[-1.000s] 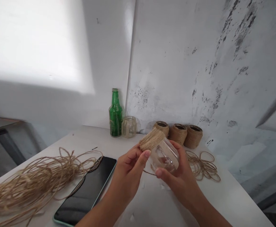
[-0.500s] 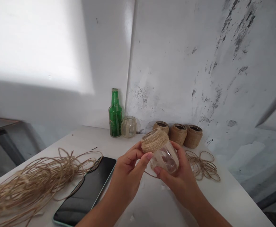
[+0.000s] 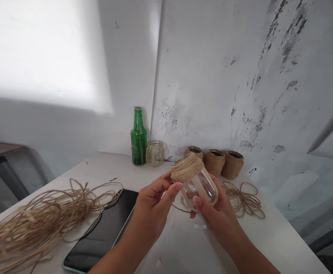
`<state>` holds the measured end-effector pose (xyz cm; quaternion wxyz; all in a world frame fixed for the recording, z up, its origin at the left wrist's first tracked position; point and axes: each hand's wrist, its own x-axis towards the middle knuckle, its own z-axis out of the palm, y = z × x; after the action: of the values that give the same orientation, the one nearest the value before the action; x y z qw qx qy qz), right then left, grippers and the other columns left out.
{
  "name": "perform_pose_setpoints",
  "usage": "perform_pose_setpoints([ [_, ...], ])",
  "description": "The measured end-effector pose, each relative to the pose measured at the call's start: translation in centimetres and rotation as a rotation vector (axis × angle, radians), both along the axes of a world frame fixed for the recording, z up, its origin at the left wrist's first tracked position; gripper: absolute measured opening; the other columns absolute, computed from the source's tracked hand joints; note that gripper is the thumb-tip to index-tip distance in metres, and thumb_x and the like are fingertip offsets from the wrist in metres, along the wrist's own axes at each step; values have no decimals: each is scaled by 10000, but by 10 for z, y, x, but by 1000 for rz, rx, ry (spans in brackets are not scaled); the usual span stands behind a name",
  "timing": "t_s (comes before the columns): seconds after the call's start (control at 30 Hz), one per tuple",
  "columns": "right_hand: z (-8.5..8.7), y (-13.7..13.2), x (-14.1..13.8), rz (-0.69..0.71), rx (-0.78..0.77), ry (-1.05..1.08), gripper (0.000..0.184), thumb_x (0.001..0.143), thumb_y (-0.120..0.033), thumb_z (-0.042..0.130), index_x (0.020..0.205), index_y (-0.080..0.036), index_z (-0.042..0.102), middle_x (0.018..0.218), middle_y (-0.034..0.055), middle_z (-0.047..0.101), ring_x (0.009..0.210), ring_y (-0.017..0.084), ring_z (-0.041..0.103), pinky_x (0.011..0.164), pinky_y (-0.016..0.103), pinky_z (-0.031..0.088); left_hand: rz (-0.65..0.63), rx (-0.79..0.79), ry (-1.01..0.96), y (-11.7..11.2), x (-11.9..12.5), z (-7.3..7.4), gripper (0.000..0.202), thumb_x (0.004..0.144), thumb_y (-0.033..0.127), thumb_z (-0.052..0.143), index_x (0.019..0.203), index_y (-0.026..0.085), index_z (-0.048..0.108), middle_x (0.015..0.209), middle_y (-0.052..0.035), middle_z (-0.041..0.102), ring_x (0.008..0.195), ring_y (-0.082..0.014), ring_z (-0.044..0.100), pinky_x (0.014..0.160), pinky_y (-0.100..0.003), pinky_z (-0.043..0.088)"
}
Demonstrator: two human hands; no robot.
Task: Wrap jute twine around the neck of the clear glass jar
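I hold a clear glass jar tilted above the white table, its upper part wound with jute twine. My right hand cups the bare glass bottom from below, fingers wrapped round it. My left hand pinches the twine at the wrapped end with thumb and fingers. A loose strand of twine hangs under the jar between my hands.
A black tablet lies left of my hands, beside a large tangle of twine. A smaller coil of twine lies at the right. By the wall stand a green bottle, a bare jar and three twine-covered jars.
The jar has turned a little in my hands and its glass end has swung rightward. My right fingers have shifted under it. My left hand stays pinched on the twine.
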<state>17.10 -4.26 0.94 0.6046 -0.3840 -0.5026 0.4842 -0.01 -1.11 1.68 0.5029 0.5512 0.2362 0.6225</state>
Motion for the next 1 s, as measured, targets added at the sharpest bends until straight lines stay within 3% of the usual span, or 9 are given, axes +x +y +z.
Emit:
perform_pose_setpoints([
  [0.17,-2,2,1,63,-49,-26,622,827,-562,876,1318,-281,617,1088,65,708,795,197,664,479,240,563,-64,-57,-45,1,2,3,448,888,396,830,558,202,599,678,15,556,667,-151,507,666,-265,483],
  [0.3,0,2,-1,-97,-70,-172,782,827,-623,841,1448,-294,499,1142,76,693,766,193,670,456,249,565,-8,-117,-41,3,5,-3,461,874,424,832,554,194,592,688,10,574,676,-146,488,653,-254,450],
  [0.4,3,1,-2,-182,-44,-270,907,744,-504,927,1491,-294,457,1161,81,723,807,223,713,573,314,624,25,-130,12,2,6,-8,473,880,433,816,558,193,565,718,2,603,695,-148,488,651,-255,428],
  [0.53,8,-1,-4,-202,17,-340,840,653,-338,965,1377,-283,543,1232,79,751,997,273,748,824,385,644,33,-100,34,0,6,-10,451,908,405,786,573,201,563,745,-1,623,739,-163,530,716,-269,455],
  [0.7,12,-4,-6,-209,-24,-337,719,739,-335,889,1367,-280,542,1162,70,776,913,250,750,730,344,625,-16,-84,10,0,6,-8,384,920,379,775,604,206,645,936,-52,751,954,-239,671,883,-327,513],
  [0.83,13,-4,-5,-188,-52,-284,651,774,-381,877,1337,-264,572,1026,45,775,783,207,709,646,306,592,-19,-75,24,0,5,-8,338,948,386,748,663,207,715,1072,-75,786,1090,-284,697,969,-362,518],
  [1.0,12,-3,-6,-174,-18,-232,613,775,-358,886,1308,-269,596,1149,55,771,848,195,714,692,291,602,-9,-63,17,-1,5,-8,344,943,379,757,644,213,719,1066,-71,797,1047,-268,701,963,-354,528],
])
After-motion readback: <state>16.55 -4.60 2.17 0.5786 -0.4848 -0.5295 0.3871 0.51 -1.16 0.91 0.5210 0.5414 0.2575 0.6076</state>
